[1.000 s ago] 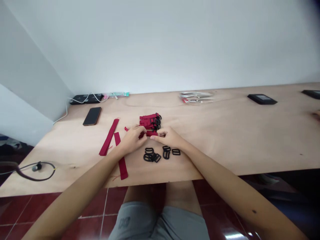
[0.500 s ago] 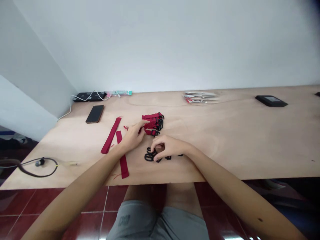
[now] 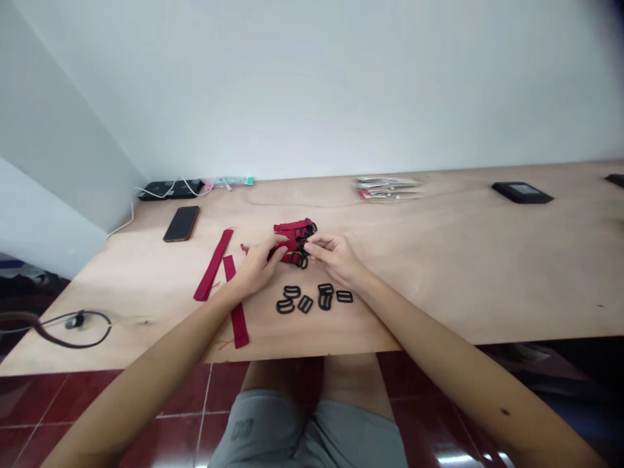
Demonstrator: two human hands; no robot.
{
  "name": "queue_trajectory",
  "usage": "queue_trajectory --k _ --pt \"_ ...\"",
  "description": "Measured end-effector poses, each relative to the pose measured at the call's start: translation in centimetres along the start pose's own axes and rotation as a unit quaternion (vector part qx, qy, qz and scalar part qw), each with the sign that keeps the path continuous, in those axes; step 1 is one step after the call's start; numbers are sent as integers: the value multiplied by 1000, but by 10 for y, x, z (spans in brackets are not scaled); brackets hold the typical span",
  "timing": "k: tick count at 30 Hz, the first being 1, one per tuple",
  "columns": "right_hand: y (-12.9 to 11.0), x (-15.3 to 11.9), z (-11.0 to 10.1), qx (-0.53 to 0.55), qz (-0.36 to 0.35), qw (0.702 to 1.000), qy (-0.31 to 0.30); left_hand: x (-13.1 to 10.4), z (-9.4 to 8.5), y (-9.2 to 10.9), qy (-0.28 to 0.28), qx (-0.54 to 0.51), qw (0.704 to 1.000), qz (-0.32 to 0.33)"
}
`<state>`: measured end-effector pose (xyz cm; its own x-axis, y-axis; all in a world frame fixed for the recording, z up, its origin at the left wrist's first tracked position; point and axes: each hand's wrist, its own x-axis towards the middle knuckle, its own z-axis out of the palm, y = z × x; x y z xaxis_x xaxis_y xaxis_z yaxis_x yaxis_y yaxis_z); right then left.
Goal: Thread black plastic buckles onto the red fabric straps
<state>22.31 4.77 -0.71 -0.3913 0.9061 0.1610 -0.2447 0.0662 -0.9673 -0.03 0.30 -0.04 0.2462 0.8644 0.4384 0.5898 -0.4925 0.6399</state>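
Observation:
A red fabric strap (image 3: 289,244) is pinched in my left hand (image 3: 258,263), its end pointing right. My right hand (image 3: 336,259) is closed at that end, thumb and index finger on a small black buckle (image 3: 303,246) that the fingers partly cover. Around and behind the hands lie several red straps fitted with black buckles (image 3: 295,226). Nearer to me are several loose black slider buckles (image 3: 305,304) and rings (image 3: 285,306). Left of my left hand lie plain red straps (image 3: 213,265), one of them (image 3: 238,325) partly under my forearm.
A phone (image 3: 181,223) lies at the left, with a black box and white cable (image 3: 170,189) behind it. Plastic packets (image 3: 387,187) rest near the wall. A black device (image 3: 521,192) sits far right. A dark cable (image 3: 97,341) loops over the left table edge.
My right hand has moved up and away from the loose buckles to the end of the strap in my left hand. The loose buckles are now uncovered. My left hand stays on the strap.

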Motion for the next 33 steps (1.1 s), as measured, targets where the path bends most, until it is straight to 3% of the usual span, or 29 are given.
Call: queue_trajectory --k 2,9,22,28,33 --pt "1 3 -1 25 13 999 23 0 -1 3 0 -11 1000 6" --pt "3 2 0 13 17 1000 13 0 0 11 -15 -110 994 -21" --pt "6 -1 1 54 92 991 -83 0 4 11 -59 -192 979 -31" --pt "8 1 0 47 55 996 -43 0 7 15 -22 -178 983 -39" --pt "10 0 -3 -72 -5 996 -59 1 8 18 -1 -149 988 -31"
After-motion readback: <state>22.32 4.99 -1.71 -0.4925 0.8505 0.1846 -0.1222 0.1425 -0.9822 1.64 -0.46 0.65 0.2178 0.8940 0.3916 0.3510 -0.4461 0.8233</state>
